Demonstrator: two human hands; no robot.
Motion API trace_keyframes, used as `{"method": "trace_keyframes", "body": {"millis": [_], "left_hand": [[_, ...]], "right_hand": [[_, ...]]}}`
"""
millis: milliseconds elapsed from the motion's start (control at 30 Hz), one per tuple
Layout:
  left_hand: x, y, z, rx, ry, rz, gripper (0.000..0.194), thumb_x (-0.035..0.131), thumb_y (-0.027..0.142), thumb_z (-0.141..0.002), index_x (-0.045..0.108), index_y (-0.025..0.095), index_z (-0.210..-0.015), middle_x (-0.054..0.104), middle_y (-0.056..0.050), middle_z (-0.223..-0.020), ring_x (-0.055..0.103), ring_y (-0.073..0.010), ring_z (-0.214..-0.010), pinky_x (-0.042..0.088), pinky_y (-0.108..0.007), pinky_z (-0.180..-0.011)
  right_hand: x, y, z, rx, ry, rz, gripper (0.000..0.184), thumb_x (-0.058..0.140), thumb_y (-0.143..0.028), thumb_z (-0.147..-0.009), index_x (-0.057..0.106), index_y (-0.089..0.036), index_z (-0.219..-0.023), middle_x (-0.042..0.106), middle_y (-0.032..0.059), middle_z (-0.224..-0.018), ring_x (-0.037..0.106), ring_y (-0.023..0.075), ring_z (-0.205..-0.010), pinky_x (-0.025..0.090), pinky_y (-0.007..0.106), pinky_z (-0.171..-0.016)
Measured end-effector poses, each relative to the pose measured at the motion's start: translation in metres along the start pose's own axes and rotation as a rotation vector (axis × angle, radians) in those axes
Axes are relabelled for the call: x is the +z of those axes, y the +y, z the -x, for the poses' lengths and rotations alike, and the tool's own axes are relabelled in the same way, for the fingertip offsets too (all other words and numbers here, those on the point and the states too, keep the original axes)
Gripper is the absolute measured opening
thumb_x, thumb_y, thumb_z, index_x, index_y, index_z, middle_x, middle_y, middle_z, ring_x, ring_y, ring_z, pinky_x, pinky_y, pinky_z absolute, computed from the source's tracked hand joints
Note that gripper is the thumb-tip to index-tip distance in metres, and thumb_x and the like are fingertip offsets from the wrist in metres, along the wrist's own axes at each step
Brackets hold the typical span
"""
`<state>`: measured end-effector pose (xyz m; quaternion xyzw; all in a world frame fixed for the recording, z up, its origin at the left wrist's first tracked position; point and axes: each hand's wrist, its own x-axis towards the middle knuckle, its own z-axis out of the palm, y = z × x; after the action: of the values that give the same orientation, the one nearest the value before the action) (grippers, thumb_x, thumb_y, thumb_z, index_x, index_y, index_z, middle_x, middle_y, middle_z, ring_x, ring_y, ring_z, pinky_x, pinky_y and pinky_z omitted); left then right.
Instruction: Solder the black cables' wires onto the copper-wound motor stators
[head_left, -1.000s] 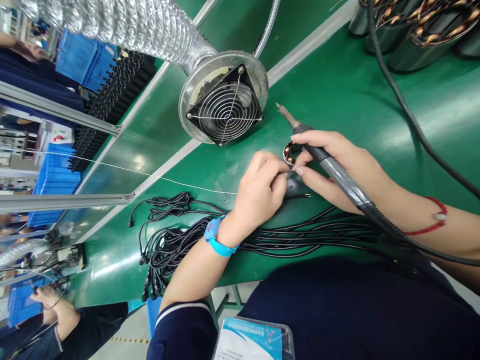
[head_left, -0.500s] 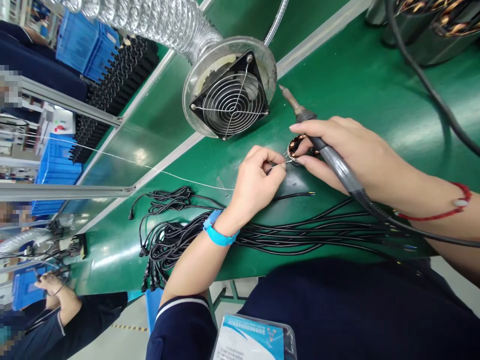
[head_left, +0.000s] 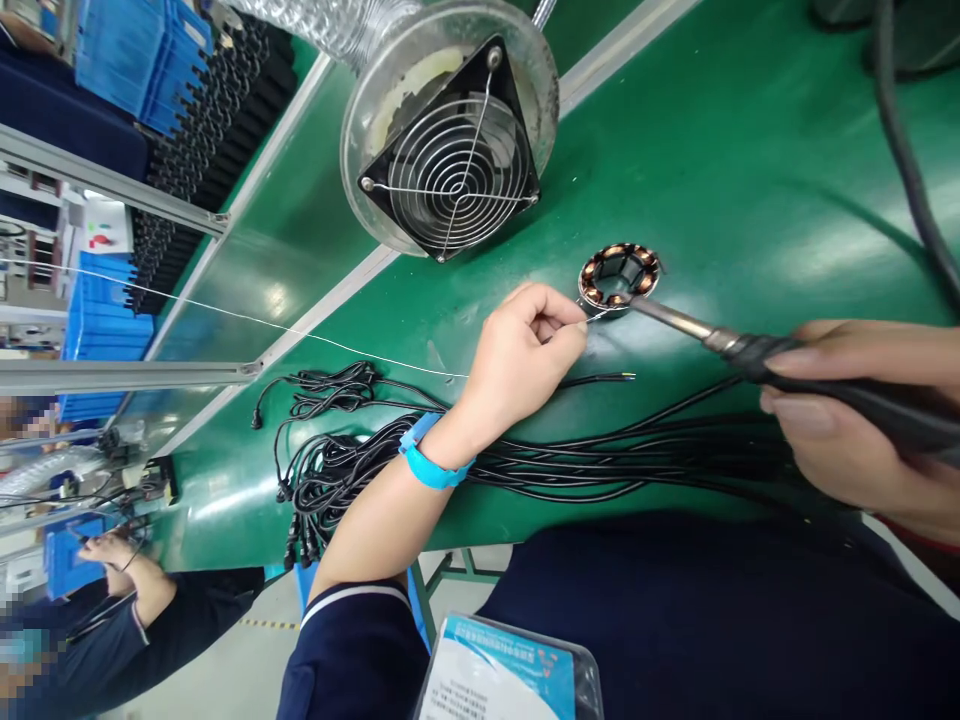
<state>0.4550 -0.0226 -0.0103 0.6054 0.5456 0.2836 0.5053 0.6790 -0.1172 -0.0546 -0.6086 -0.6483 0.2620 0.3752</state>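
A caged fan point(head_left: 459, 190) on a foil duct point(head_left: 322, 20) stands just beyond the copper-wound ring point(head_left: 643, 279), which sits on the green tabletop point(head_left: 750, 200) between the two hands. Black cables point(head_left: 322, 485) lie coiled and stretched along the near side, and the left forearm crosses over them. The left hand point(head_left: 532, 345) pinches a thin wire point(head_left: 598, 316) at the ring's near edge; the right hand point(head_left: 862, 465) grips a soldering iron point(head_left: 750, 350), its tip at the ring's near rim. The tabletop is glossy, with a metal rail point(head_left: 622, 50) across it; blue bins point(head_left: 112, 50) and a co-worker's hand point(head_left: 109, 550) show at the left. Dark round parts point(head_left: 919, 35) are cut off at the top right, the right wrist is mostly out of view, and whether the tip touches the ring is hard to make out
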Motion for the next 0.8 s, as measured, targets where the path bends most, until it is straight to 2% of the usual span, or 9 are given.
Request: {"method": "trace_keyframes", "body": {"millis": [167, 300, 367, 433, 533, 700, 800], "left_hand": [[0.001, -0.002, 0.001, 0.02, 0.014, -0.007, 0.02, 0.059, 0.0, -0.077, 0.055, 0.018, -0.069, 0.052, 0.004, -0.07, 0.044, -0.0063, -0.058, 0.038, -0.021, -0.056], [0.002, -0.002, 0.001, -0.006, 0.008, -0.024, 0.02, 0.059, 0.001, -0.077, 0.055, 0.018, -0.07, 0.054, 0.003, -0.07, 0.045, -0.0069, -0.059, 0.039, -0.021, -0.055], [0.002, -0.002, 0.001, -0.014, 0.005, -0.016, 0.019, 0.059, 0.001, -0.077, 0.055, 0.018, -0.07, 0.054, 0.003, -0.071, 0.046, -0.007, -0.06, 0.039, -0.021, -0.055], [0.002, -0.001, 0.001, -0.024, 0.007, -0.006, 0.02, 0.059, 0.0, -0.077, 0.055, 0.018, -0.07, 0.055, 0.003, -0.071, 0.046, -0.0069, -0.06, 0.04, -0.021, -0.055], [0.002, 0.0, 0.001, -0.044, 0.008, 0.003, 0.021, 0.059, 0.0, -0.077, 0.054, 0.018, -0.07, 0.055, 0.003, -0.07, 0.046, -0.0067, -0.059, 0.04, -0.021, -0.055], [0.002, 0.0, 0.001, -0.028, 0.0, 0.017, 0.021, 0.059, -0.001, -0.078, 0.054, 0.018, -0.071, 0.053, 0.004, -0.067, 0.045, -0.0065, -0.058, 0.039, -0.021, -0.055], [0.003, 0.0, 0.001, -0.03, 0.002, 0.008, 0.022, 0.059, -0.001, -0.078, 0.054, 0.018, -0.071, 0.052, 0.004, -0.067, 0.045, -0.0066, -0.058, 0.04, -0.021, -0.055]], "right_hand": [[-0.006, 0.01, 0.016, -0.03, -0.005, -0.012, 0.036, 0.061, -0.059, -0.088, 0.07, -0.032, -0.11, 0.067, 0.0084, -0.089, 0.069, 0.0243, -0.082, 0.056, 0.038, -0.065], [-0.009, 0.004, 0.01, -0.068, -0.033, -0.035, 0.032, 0.062, -0.054, -0.089, 0.071, -0.03, -0.107, 0.068, 0.0076, -0.086, 0.069, 0.0234, -0.08, 0.057, 0.035, -0.065], [-0.007, 0.0, 0.0, -0.143, -0.059, -0.066, 0.025, 0.063, -0.047, -0.09, 0.071, -0.03, -0.106, 0.068, 0.006, -0.083, 0.069, 0.0213, -0.075, 0.057, 0.033, -0.064], [-0.005, -0.001, -0.01, -0.283, -0.119, -0.104, 0.019, 0.063, -0.037, -0.091, 0.07, -0.03, -0.106, 0.069, 0.0038, -0.083, 0.067, 0.0175, -0.066, 0.058, 0.031, -0.066], [-0.007, -0.001, -0.021, -0.424, -0.17, -0.103, 0.017, 0.061, -0.028, -0.092, 0.067, -0.029, -0.108, 0.071, 0.0025, -0.087, 0.062, 0.0126, -0.055, 0.059, 0.029, -0.067], [-0.009, -0.003, -0.026, -0.484, -0.186, -0.07, 0.011, 0.06, -0.03, -0.094, 0.065, -0.026, -0.103, 0.07, 0.003, -0.085, 0.06, 0.0106, -0.052, 0.053, 0.024, -0.054], [-0.004, -0.007, -0.023, -0.494, -0.101, -0.084, 0.009, 0.058, -0.031, -0.096, 0.063, -0.026, -0.102, 0.068, 0.0025, -0.083, 0.063, 0.0109, -0.057, 0.052, 0.022, -0.053]]}}
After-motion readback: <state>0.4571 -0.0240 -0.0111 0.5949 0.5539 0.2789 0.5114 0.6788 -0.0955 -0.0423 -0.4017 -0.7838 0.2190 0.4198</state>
